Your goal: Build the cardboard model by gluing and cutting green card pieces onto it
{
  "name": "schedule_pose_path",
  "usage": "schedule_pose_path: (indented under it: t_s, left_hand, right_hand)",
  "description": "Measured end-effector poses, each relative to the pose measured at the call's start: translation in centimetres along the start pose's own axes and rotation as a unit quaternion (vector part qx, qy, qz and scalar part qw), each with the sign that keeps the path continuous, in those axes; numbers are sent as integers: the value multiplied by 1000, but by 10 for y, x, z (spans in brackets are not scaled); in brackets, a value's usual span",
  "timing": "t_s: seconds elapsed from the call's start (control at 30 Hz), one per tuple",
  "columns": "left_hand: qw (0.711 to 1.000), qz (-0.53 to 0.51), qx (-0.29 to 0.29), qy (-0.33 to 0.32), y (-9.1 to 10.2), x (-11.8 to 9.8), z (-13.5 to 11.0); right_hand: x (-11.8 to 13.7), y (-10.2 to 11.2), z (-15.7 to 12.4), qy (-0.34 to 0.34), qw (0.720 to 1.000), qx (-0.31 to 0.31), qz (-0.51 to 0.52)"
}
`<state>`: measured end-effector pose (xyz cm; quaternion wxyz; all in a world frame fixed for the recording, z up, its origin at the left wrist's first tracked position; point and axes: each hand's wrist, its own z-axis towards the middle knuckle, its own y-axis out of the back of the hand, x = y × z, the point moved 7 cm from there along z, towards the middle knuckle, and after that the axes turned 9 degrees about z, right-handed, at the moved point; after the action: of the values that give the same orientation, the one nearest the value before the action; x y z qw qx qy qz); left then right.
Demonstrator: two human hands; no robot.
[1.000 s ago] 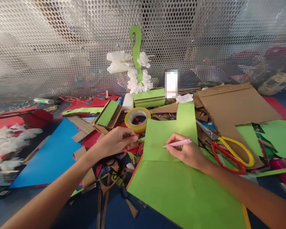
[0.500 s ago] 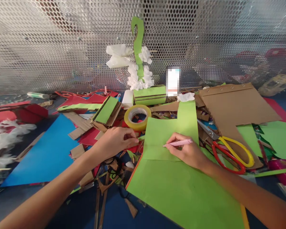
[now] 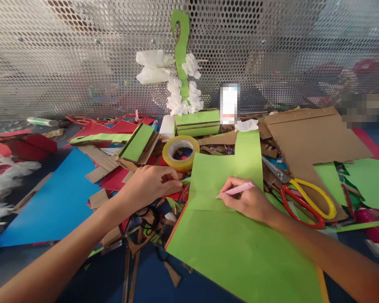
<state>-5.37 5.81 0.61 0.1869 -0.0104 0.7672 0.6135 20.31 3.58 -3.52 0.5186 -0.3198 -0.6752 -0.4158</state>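
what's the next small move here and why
Perhaps lay the left hand flat on the upper green sheet: the right hand holds the pink pen with its tip at or just above that sheet, while the left fingers are beside its left edge.

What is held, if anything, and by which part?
The right hand holds the pen near its tip; whether the left hand grips the green strip cannot be told.
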Motion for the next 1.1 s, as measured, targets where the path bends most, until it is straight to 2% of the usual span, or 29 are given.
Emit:
schedule_pose_path:
  t_s: [0.1,0.23,0.37,0.53,0.67,0.8,0.97,1.1]
  left_hand:
    - [1000,10,-21,-16,-1,2,2]
    - [999,6,-32,-16,-4,6,4]
    - [999,-9,-31,0,-3,7,2]
    - [999,-3,-41,7,1,6,0]
    - [998,3,-57,-18,0,5,2]
    - [997,1,-68,-23,-2,7,3]
    - [999,-7,-49,7,0,7,0]
    - [998,7,-61,-7,0,8,2]
  right_hand:
    - [2,2,0,9,1000,-16,4]
    - [0,-3,0,7,1000,17,-10]
    - [1,2,0,7,1000,-14,7]
    - [2,-5,0,0,1000,29,-5]
    - [3,1,0,4,1000,-10,12]
    - [-2,-5,0,-7,999,36,8]
    - [-2,3,1,5,999,-19,35]
    - [-3,-3,1,-3,999,23,23]
